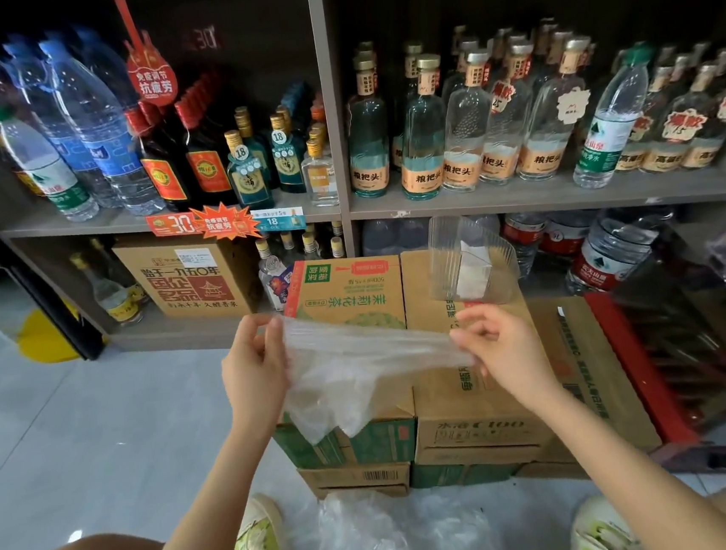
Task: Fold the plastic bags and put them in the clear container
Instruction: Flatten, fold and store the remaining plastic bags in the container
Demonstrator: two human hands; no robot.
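A thin clear plastic bag (352, 364) is stretched in the air between my two hands, above stacked cardboard boxes. My left hand (253, 369) pinches its left end; my right hand (501, 350) pinches its right end. The bag's lower part hangs loose over the box front. The clear container (468, 260) stands on the right box top, behind the bag, with folded white bags inside. A heap of crumpled clear bags (386, 538) lies on the floor between my feet.
Cardboard drink boxes (468, 424) stand stacked in front of me. Behind them a grey shelf unit (341, 206) holds several glass and water bottles. A red crate (645, 371) stands to the right. Grey tiled floor (101, 433) stretches to the left.
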